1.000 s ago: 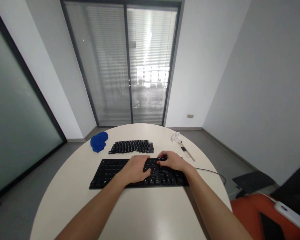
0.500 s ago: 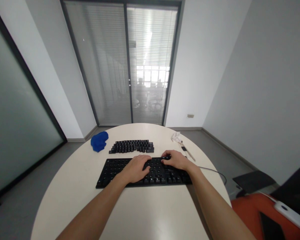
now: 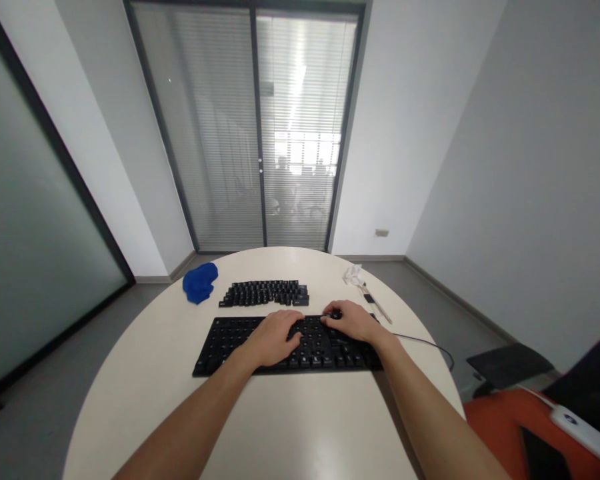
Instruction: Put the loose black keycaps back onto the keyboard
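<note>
A black keyboard [image 3: 211, 347] lies on the table, with many of its keycaps off so that bare key sockets show in the middle and left. My left hand [image 3: 274, 337] rests across its middle, fingers stretched forward and thumb apart, holding nothing. At the rear right edge, my right hand [image 3: 353, 320] is curled, thumb and fingers closed around a small black keycap [image 3: 337, 313]. Whether that keycap sits on the keyboard or is lifted, I cannot tell. Behind the keyboard, several loose keycaps [image 3: 265, 292] stand in rows.
The round cream table [image 3: 280, 427] holds a blue cloth [image 3: 199, 283] at the far left. Crumpled white tissue [image 3: 353, 274] and a thin brush-like stick [image 3: 379, 305] lie at the far right. A cable [image 3: 425, 339] runs off the right edge, near an orange chair [image 3: 497, 427].
My right thumb and fingers have shifted very slightly at the keyboard's rear edge. My left hand stays in place; the whole view has drifted a little.
</note>
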